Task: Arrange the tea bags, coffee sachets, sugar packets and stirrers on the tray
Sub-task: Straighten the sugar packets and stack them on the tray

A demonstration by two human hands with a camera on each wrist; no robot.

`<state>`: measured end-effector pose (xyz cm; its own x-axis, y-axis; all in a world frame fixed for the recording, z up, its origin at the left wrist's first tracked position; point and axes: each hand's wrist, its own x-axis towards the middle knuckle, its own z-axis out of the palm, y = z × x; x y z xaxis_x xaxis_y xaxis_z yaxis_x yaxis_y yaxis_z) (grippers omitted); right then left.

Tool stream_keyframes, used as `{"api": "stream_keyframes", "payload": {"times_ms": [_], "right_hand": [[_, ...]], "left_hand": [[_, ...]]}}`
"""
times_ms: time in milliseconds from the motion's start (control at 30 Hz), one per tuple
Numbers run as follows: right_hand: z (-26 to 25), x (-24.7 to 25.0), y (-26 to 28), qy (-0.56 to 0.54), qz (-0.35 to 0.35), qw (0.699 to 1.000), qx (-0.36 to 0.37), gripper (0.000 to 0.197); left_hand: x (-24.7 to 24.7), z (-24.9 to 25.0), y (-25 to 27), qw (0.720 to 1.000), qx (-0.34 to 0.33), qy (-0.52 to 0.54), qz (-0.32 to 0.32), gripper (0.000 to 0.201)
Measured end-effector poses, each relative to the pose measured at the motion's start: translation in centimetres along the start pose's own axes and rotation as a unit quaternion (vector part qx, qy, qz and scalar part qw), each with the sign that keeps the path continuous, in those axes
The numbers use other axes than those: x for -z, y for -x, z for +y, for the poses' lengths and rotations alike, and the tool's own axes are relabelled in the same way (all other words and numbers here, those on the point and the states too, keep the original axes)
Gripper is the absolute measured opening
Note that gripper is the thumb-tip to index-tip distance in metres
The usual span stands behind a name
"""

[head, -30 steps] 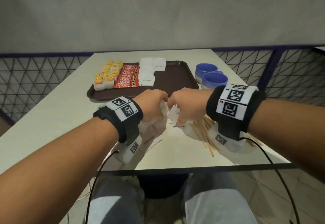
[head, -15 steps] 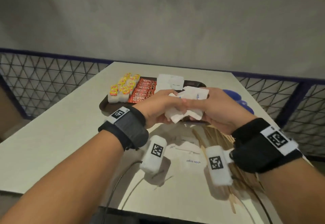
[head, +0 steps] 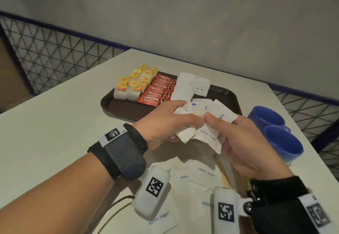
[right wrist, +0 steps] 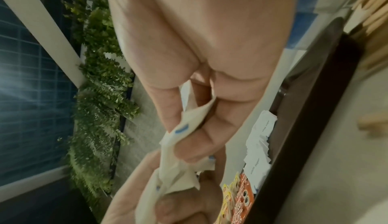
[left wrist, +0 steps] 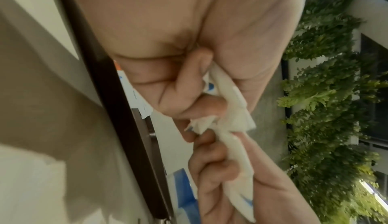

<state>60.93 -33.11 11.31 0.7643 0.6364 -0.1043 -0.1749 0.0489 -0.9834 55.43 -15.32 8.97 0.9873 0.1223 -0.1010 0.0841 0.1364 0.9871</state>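
Both hands hold one bunch of white sugar packets (head: 205,121) in the air just in front of the brown tray (head: 227,96). My left hand (head: 170,120) grips the bunch from the left, and my right hand (head: 234,138) pinches it from the right. The wrist views show the same packets (left wrist: 228,116) (right wrist: 182,154) crumpled between curled fingers. On the tray lie yellow-tagged tea bags (head: 134,84), red coffee sachets (head: 159,90) and a row of sugar packets (head: 187,87). More sugar packets (head: 194,180) lie on the table below my wrists. Wooden stirrers (head: 227,175) show partly beneath my right hand.
Two blue cups (head: 275,131) stand on the table right of the tray, close to my right hand. The white table (head: 55,132) stretches to the left. A dark mesh railing (head: 55,55) runs round the table's far sides, with a grey wall behind.
Both hands rose from the table with a bunch of sugar packets and moved it forward to the tray's near edge. The head view swung left and closer.
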Motion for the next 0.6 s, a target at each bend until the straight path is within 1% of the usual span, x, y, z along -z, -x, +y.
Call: {"api": "stream_keyframes", "payload": {"times_ms": [133, 233, 300, 367, 433, 500, 600], "right_hand": [[0.7, 0.2, -0.1, -0.051, 0.02, 0.998, -0.025, 0.027], [1.1, 0.0, -0.1, -0.07, 0.013, 0.997, -0.019, 0.032], [1.1, -0.1, -0.1, -0.075, 0.016, 0.997, -0.018, 0.033], [1.0, 0.0, 0.0, -0.07, 0.033, 0.997, -0.018, 0.033], [0.8, -0.1, 0.1, -0.072, 0.04, 0.996, -0.027, 0.038], [0.6, -0.1, 0.3, -0.077, 0.04, 0.996, -0.03, 0.045], [0.3, -0.3, 0.5, -0.095, 0.053, 0.994, -0.03, 0.044]], "left_hand": [[-0.3, -0.3, -0.3, 0.999, 0.01, 0.0, 0.039, 0.041], [-0.3, -0.2, -0.2, 0.999, 0.017, 0.009, 0.038, 0.028], [-0.3, -0.2, 0.0, 0.999, 0.017, 0.022, 0.038, 0.026], [-0.3, -0.1, 0.1, 0.999, 0.007, 0.04, 0.036, 0.029], [-0.1, 0.1, 0.2, 0.998, 0.001, 0.057, 0.038, 0.03], [0.1, 0.3, 0.4, 0.996, -0.004, 0.066, 0.054, 0.018], [0.2, 0.8, 0.5, 0.993, -0.012, 0.092, 0.079, 0.007]]}}
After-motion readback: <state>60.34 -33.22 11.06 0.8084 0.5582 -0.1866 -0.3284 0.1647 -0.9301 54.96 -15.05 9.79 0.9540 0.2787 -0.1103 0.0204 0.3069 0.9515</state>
